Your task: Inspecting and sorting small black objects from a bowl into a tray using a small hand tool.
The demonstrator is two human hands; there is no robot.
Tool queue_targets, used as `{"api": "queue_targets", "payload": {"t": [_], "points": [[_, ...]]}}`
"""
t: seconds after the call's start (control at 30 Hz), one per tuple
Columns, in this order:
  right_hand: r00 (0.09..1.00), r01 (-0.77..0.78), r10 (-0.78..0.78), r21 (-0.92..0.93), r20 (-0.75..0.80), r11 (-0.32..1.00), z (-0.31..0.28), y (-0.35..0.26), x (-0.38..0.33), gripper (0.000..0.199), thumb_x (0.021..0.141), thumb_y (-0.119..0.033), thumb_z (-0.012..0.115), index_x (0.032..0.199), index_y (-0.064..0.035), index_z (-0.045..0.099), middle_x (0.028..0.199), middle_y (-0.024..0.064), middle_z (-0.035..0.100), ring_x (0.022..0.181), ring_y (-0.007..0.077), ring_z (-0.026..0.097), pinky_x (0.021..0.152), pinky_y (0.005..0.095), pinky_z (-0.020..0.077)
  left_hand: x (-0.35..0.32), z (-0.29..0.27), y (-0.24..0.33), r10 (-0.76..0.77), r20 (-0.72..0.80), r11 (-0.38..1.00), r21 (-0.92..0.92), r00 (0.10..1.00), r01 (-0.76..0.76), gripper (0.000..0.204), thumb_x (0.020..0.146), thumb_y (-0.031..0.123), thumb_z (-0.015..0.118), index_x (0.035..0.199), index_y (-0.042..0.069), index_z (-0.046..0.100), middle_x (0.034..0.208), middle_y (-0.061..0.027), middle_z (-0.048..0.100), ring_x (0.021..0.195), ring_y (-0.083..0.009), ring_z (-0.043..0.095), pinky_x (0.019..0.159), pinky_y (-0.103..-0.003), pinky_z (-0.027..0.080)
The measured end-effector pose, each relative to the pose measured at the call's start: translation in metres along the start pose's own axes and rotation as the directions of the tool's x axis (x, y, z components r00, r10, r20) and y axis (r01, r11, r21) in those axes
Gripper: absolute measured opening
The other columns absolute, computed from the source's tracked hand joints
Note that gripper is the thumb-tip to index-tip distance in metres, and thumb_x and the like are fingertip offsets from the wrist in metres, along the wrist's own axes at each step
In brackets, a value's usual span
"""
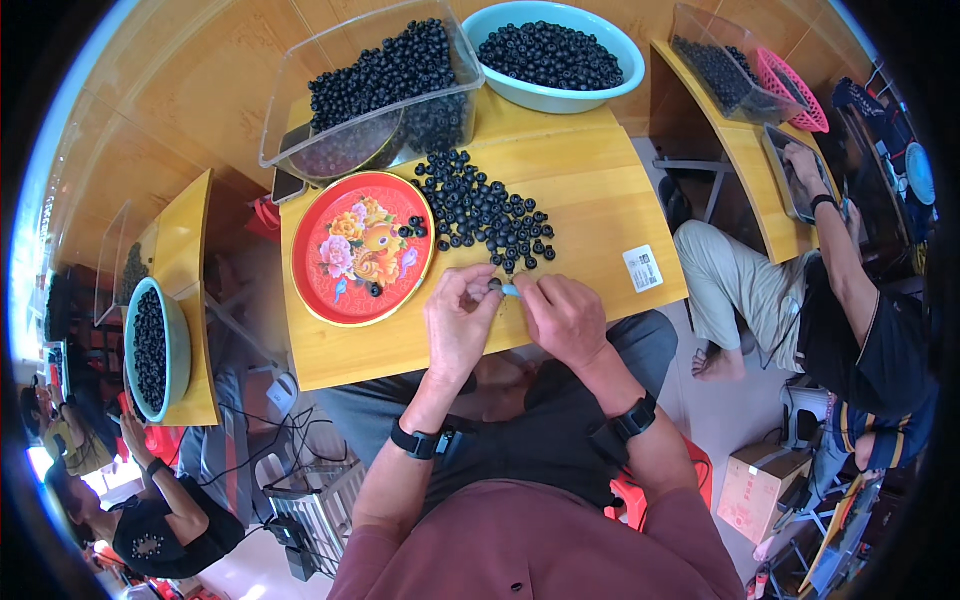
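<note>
Near the front edge of the yellow table (610,190), my left hand (460,318) pinches a small dark round bead (495,284) between thumb and fingertips. My right hand (566,320) is closed around a small light-blue tool (511,290), whose tip meets the bead. What kind of tool it is stays hidden by the fingers. Just beyond my hands spreads a heap of loose black beads (490,212) with holes. To the left lies a round red tray (312,285) with a gold rim and a painted flower pattern; a few beads (412,228) rest on it.
At the back stand a clear plastic bin (285,155) and a light-blue basin (636,68), both holding many beads. A white label (643,268) sticks to the table's right side. Co-workers sit at other tables left (205,330) and right (755,170). Cables (300,425) lie on the floor.
</note>
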State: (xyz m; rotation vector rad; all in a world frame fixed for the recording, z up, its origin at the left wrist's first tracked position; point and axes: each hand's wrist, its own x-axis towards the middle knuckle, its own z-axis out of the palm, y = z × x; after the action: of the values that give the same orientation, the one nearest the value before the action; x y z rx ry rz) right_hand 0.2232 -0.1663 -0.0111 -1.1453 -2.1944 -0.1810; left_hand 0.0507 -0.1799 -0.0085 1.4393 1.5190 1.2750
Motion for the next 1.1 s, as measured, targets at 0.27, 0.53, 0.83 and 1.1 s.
{"api": "queue_targets", "payload": {"t": [0.27, 0.53, 0.83, 1.1], "points": [[1.000, -0.018, 0.018, -0.011, 0.017, 1.000, 0.000, 0.000, 0.000, 0.018, 0.087, -0.012, 0.065, 0.103, -0.0073, 0.069, 0.072, 0.0038, 0.053, 0.063, 0.0204, 0.059, 0.055, 0.0351, 0.0488, 0.000, 0.001, 0.003, -0.009, 0.003, 0.999, 0.053, 1.000, 0.008, 0.032, 0.082, -0.004, 0.079, 0.113, 0.003, 0.072, 0.094, -0.0075, 0.066, 0.080, -0.0154, 0.067, 0.072, -0.028, 0.055], [0.999, -0.010, 0.010, -0.011, 0.038, 1.000, -0.002, 0.000, 0.000, 0.020, 0.086, -0.012, 0.066, 0.104, -0.0071, 0.069, 0.072, 0.0039, 0.054, 0.063, 0.0200, 0.060, 0.054, 0.0353, 0.0494, -0.001, 0.002, -0.001, -0.028, 0.008, 1.000, 0.006, 1.000, 0.028, 0.032, 0.082, -0.005, 0.079, 0.112, 0.003, 0.072, 0.093, -0.0074, 0.066, 0.082, -0.0152, 0.067, 0.073, -0.028, 0.056], [0.994, -0.085, 0.086, -0.030, 0.065, 0.996, -0.002, -0.001, 0.004, 0.023, 0.083, -0.010, 0.066, 0.105, -0.0058, 0.070, 0.073, 0.0041, 0.056, 0.067, 0.0203, 0.064, 0.057, 0.0350, 0.0525, -0.003, -0.001, -0.014, -0.129, 0.069, 0.940, -0.311, 0.989, 0.144, 0.038, 0.089, -0.004, 0.078, 0.124, 0.001, 0.062, 0.098, -0.0034, 0.068, 0.086, -0.0079, 0.066, 0.076, -0.023, 0.055], [0.995, -0.102, 0.103, -0.040, 0.009, 0.994, -0.001, -0.002, 0.003, 0.018, 0.085, -0.010, 0.065, 0.103, -0.0053, 0.068, 0.072, 0.0052, 0.056, 0.066, 0.0223, 0.063, 0.057, 0.0365, 0.0515, -0.003, -0.002, -0.005, 0.020, -0.033, 0.985, -0.172, 0.999, -0.026, 0.014, 0.087, -0.003, 0.079, 0.099, 0.000, 0.074, 0.097, -0.0060, 0.063, 0.081, -0.0117, 0.065, 0.074, -0.025, 0.054]]}}
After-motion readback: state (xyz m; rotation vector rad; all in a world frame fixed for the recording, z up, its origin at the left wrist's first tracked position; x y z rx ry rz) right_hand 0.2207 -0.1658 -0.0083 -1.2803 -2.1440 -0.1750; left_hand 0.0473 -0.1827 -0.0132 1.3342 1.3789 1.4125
